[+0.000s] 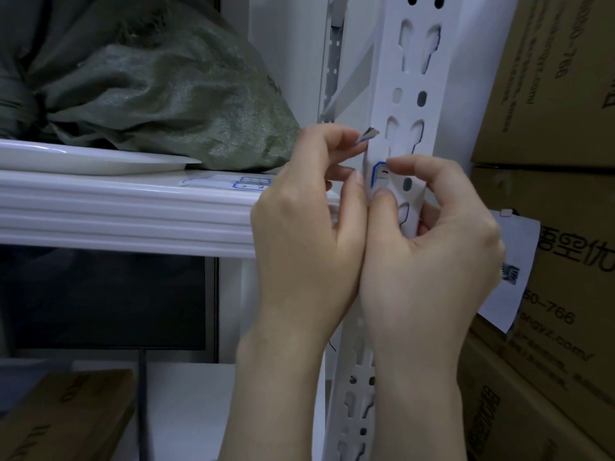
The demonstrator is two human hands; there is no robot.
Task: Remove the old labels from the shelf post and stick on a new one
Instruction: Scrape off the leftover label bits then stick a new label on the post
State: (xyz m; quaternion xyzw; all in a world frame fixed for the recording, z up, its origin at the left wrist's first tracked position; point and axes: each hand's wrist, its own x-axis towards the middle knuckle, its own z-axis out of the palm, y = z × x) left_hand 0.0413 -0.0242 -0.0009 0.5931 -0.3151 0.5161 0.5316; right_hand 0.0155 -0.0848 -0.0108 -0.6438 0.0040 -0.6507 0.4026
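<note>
The white perforated metal shelf post (442, 104) is crowded by brown cardboard boxes (549, 94) on its right; a white shelf beam (133, 211) meets its left. The left hand (306, 221) pinches a peeled paper scrap (368, 136) at the post's left edge. The right hand (432, 261) pinches the blue-bordered white label (379, 176) on the post face.

Bare left grip (301, 227), bare right grip (429, 261); short rounded nails; forearms uncovered

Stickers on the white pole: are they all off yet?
Not yet. One torn scrap is already off, pinched in the left hand. The right hand pinches a blue-edged label still stuck on the shelf post. Left to do: finish peeling it, then stick a new one on, maybe from the label sheet lying on the shelf.
</note>
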